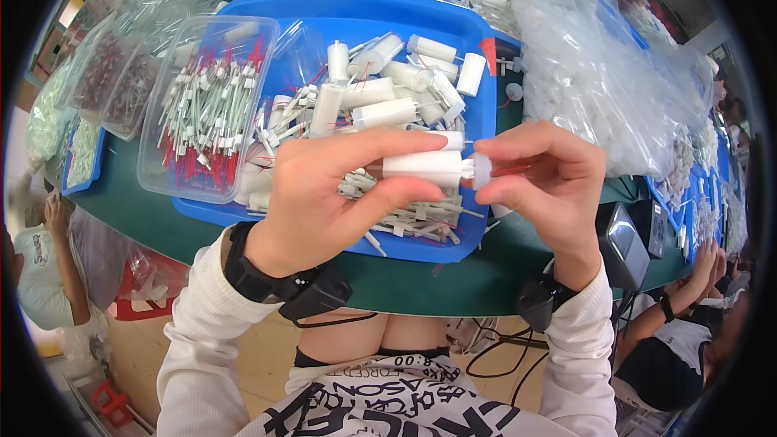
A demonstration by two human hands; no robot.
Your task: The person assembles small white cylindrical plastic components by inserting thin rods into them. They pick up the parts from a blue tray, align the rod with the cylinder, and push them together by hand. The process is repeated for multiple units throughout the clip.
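Observation:
Between the thumb and fingers of my left hand point(328, 182) lies a white cylinder point(421, 168), held level above a blue tray point(477, 231). My right hand point(550, 182) pinches a translucent round cap point(482, 171) at the cylinder's right end. Thin red wires point(510, 170) trail from the cap toward my right palm. A small white piece shows between cap and cylinder, so the two stand slightly apart. Under and behind my hands, the tray holds several white cylinders point(368, 91) and many small white rod-like parts with wires point(421, 222).
A clear plastic box point(150, 158) of red-wired parts sits at the tray's left side. A large clear bag point(599, 73) bulges at the right. Near my right wrist stands a dark device point(623, 247) on the green table point(388, 287). Other people work at both sides.

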